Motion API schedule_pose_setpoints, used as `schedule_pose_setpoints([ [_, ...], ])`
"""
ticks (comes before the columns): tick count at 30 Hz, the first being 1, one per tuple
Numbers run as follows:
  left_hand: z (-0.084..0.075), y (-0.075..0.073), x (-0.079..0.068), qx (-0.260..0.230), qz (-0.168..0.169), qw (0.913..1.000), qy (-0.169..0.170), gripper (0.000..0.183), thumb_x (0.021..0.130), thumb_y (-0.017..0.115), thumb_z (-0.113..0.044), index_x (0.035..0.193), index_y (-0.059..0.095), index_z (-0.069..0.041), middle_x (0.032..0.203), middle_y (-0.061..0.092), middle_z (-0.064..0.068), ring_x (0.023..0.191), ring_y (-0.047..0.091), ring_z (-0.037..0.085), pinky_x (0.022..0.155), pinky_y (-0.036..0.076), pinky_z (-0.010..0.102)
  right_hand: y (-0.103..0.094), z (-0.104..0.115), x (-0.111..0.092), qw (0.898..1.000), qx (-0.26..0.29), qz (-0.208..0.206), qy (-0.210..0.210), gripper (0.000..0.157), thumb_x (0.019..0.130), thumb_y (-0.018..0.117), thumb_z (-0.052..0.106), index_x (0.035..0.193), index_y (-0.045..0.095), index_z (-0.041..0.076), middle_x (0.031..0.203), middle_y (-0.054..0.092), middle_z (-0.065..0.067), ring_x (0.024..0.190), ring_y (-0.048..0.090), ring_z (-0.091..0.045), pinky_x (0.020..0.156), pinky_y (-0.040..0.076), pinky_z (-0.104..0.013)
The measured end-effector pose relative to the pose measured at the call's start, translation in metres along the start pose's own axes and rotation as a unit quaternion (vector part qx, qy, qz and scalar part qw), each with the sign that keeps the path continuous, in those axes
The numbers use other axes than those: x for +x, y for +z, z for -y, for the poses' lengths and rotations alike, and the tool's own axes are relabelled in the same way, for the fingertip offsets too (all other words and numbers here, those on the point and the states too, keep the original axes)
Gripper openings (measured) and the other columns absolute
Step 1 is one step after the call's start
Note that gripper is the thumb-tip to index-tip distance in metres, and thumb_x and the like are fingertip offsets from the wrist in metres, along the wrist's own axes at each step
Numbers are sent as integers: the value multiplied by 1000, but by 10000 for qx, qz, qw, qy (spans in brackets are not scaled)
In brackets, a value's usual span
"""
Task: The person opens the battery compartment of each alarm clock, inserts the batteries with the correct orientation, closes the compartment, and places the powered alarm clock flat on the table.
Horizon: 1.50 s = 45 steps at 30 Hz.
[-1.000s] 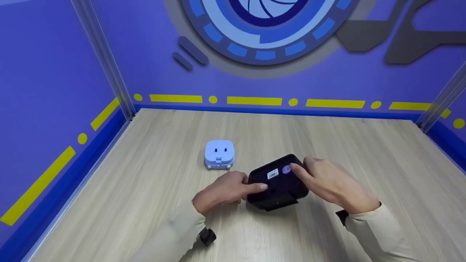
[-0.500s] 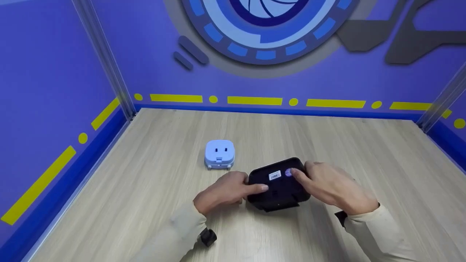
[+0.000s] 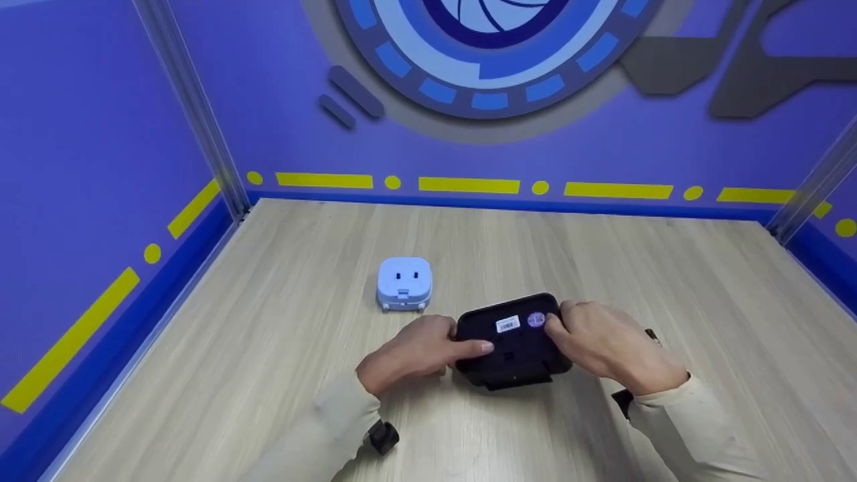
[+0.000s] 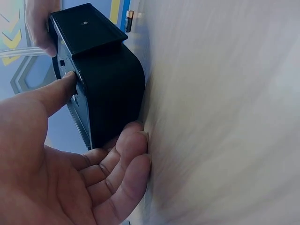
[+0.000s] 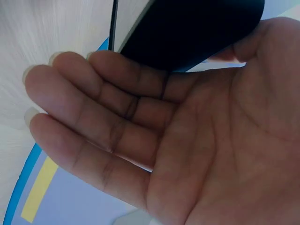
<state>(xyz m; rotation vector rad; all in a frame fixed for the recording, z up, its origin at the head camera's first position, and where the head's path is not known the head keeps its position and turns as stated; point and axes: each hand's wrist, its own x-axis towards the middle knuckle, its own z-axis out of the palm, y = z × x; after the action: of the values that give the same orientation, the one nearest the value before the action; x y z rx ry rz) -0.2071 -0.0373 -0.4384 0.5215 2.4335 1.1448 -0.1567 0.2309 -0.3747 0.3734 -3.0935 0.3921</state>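
A black, boxy device (image 3: 482, 367) with rounded corners is held up between both hands, its back facing the head camera. On that back are a white barcode label (image 3: 508, 324) and a round purple sticker (image 3: 537, 320); a flap (image 4: 86, 28) juts from its lower edge. My left hand (image 3: 418, 348) grips the left end, thumb pressed on the back and fingers curled beneath. At the right end, my right hand (image 3: 606, 345) pinches the edge, thumb beside the purple sticker. The device's front is hidden in the head view.
A small light-blue case (image 3: 404, 281) with two dark slots stands on the wood-grain table (image 3: 321, 248), left of the device. A battery (image 4: 129, 21) lies beyond the device, mostly behind the right wrist in the head view. Blue-purple panels (image 3: 281, 100) enclose the table.
My right thumb has slid off the purple sticker to the device's edge, and the right hand has lowered slightly. The device's right end has dipped. The left hand has hardly moved.
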Motion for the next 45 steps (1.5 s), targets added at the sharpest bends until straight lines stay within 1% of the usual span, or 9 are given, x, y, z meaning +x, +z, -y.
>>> schedule_pose_setpoints([
  [9,-1,1,-1,-104,-35,9999,60,47,92,78,-56,88,64,-11,68,60,-2,57,59,13,54,46,28,3,-1,0,9999,3,154,-44,38,110,47,25,85,62,1,74,57,-6,70,57,-24,73,53,-53],
  [16,-1,1,0,-61,-38,10000,48,47,91,78,-55,88,64,-11,67,59,-2,57,59,12,54,46,28,6,-5,1,9995,-79,26,-313,35,109,48,19,80,60,3,70,52,-4,64,52,-22,66,52,-51],
  [19,-1,1,0,-47,-45,10000,43,47,91,79,-56,87,63,-12,68,59,-2,57,59,12,54,46,28,6,-7,2,9995,-41,61,-292,36,110,47,18,79,60,4,68,51,-3,63,50,-22,65,51,-49],
  [20,-1,1,0,-39,-52,10000,45,47,91,79,-55,87,63,-12,68,59,-2,57,59,12,53,46,28,6,-8,2,9986,-216,69,-474,32,108,49,15,79,59,5,68,50,-3,62,49,-21,62,50,-49],
  [26,-1,2,0,58,-69,9999,80,46,91,79,-55,86,63,-12,68,60,-2,56,59,12,53,45,28,7,-11,3,9957,-424,145,-807,30,104,51,9,74,52,10,66,43,1,58,43,-19,55,44,-43],
  [31,0,2,1,144,-109,9998,116,45,91,78,-55,87,64,-12,71,62,-1,57,60,13,53,46,29,6,-10,4,9986,24,458,-263,36,107,46,16,71,51,13,67,41,2,59,45,-20,61,43,-41],
  [36,0,1,0,290,-172,9993,189,45,92,77,-55,86,64,-12,70,63,-2,57,59,12,54,45,29,6,-12,5,9967,257,750,196,41,108,43,24,68,50,15,69,49,-2,64,49,-22,68,44,-43],
  [41,0,1,0,358,-191,9989,230,45,92,77,-55,86,64,-12,70,64,-2,56,59,11,55,44,29,6,-14,6,9939,410,975,298,39,107,43,25,72,55,13,72,56,-3,64,52,-22,68,45,-42],
  [45,0,1,0,431,-198,9987,207,44,92,77,-55,88,64,-13,71,64,-2,57,58,11,55,44,29,7,-15,5,9874,711,1352,417,39,106,43,23,72,58,12,62,57,0,56,52,-17,65,45,-38],
])
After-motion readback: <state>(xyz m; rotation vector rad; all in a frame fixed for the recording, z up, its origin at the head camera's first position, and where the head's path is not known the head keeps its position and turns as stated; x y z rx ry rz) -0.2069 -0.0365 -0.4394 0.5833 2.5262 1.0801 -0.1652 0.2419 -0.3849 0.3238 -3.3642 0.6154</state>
